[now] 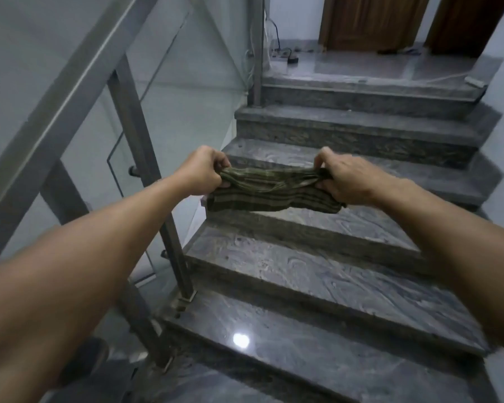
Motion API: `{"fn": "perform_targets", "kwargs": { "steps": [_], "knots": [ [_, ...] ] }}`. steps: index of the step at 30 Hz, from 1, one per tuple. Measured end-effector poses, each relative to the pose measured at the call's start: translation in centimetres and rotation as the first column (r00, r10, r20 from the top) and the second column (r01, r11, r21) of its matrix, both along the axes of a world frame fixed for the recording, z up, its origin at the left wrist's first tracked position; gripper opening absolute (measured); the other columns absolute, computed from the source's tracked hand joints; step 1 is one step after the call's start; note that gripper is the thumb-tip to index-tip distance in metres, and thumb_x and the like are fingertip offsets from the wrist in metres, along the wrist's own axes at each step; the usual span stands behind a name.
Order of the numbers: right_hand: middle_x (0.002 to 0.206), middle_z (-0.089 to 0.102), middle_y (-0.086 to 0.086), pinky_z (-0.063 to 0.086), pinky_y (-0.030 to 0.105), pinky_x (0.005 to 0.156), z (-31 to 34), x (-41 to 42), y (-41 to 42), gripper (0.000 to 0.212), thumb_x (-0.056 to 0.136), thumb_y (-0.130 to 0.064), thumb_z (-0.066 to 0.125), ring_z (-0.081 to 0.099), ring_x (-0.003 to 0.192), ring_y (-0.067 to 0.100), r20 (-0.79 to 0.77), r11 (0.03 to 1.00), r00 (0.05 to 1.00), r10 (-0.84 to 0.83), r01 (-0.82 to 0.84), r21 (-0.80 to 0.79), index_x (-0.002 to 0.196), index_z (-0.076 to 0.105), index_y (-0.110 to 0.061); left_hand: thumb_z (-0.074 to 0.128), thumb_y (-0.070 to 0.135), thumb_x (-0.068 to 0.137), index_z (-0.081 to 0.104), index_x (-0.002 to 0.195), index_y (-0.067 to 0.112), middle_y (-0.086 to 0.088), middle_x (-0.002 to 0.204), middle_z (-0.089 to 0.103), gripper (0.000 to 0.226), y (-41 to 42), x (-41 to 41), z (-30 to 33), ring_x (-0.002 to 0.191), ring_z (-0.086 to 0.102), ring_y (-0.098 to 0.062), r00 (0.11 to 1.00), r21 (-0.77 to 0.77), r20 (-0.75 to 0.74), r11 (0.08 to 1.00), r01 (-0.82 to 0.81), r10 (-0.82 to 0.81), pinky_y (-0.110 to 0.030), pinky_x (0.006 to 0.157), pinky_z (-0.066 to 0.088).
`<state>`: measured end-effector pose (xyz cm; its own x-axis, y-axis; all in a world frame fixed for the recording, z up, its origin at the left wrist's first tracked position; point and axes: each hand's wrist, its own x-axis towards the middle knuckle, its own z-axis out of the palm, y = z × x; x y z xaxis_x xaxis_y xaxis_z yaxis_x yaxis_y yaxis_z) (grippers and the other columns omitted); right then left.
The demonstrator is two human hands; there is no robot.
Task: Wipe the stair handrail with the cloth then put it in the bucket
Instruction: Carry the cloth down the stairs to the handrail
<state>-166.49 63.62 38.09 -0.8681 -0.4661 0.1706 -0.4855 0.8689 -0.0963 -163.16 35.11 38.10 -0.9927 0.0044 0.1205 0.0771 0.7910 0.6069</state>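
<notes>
The cloth point(274, 190), olive green with darker stripes, is held stretched and bunched between both hands above the grey stone stairs point(317, 274), clear of any surface. Its left end is gripped in the closed fingers of the left hand point(201, 171); its right end is pinched between thumb and fingers of the right hand point(344, 181). The lower edge of the cloth hangs slack beneath the hands. Both forearms are extended forward, bare. The metal handrail point(70, 82) is located to the left, well apart from the cloth, and runs diagonally upward over posts and a glass panel point(169, 91). A landing with wooden doors point(370, 21) and cables point(285, 53) is seen at the top of the flight.
</notes>
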Motion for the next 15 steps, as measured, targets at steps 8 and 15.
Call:
{"fn": "perform_targets", "kwargs": {
  "steps": [8,15],
  "knots": [
    [0.107,0.062,0.014,0.047,0.044,0.078,12.2,-12.0,-3.5,0.024,0.09,-0.014,0.059,0.056,0.092,0.033,-0.057,0.981,0.996,0.07,-0.079,-0.177,0.107,0.043,-0.018,0.069,0.012,0.083,0.068,0.081,0.019,0.001,0.076,0.066,0.007,-3.0,-7.9,10.3,0.076,0.063,-0.019,0.964,0.011,-0.224,0.989,-0.145,0.144,-0.027,0.06,0.049],
    [0.109,0.064,0.015,0.048,0.04,0.08,22.7,-23.2,-10.9,0.02,0.087,-0.01,0.062,0.059,0.099,0.035,-0.294,0.922,0.953,0.076,-0.18,-0.344,0.105,0.058,-0.016,0.057,-0.002,0.076,0.073,0.094,0.01,-0.009,0.088,0.071,0.027,-8.3,-14.6,21.1,0.082,0.065,-0.025,0.811,0.01,-0.544,0.969,-0.248,0.213,-0.035,0.073,0.056]
  ]
}}
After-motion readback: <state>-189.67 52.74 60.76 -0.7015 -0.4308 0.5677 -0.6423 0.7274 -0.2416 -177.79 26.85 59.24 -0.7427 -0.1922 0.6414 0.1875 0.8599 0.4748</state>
